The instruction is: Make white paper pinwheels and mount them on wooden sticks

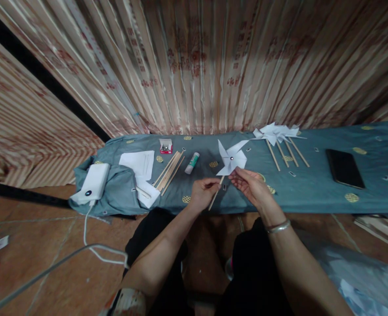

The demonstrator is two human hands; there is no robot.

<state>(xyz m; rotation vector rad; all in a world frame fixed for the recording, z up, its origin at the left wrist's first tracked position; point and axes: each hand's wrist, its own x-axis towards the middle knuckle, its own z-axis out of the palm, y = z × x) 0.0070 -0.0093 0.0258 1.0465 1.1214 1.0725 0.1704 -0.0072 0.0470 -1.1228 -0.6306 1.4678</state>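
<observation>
A white paper pinwheel (231,158) is held just above the near edge of the table (312,193), about the middle of its length, with a small shiny pin at its centre. Its wooden stick (214,198) slants down and to the left. The left hand (203,192) is closed around this stick below the paper, and the right hand (250,184) pinches the lower right blade with narrowed fingertips. A bangle (278,226) sits on the right wrist. The step in hand looks like seating or straightening the paper wheel on its stick. A next move would call for a steady grip on the stick and a light touch on the thin blades, so they do not crease. Just left of the pinwheel a glue stick (192,163) lies on the blue-grey cloth, then a bundle of sticks (169,170), some white paper sheets (138,163) and a small red box (165,145) further back. A white power bank (93,182) rests at the far left end, and its cable (88,232) hangs to the floor. To the right, far back, several finished pinwheels (276,133) lie together, and a dark phone (344,168) lies well apart from them.
</observation>
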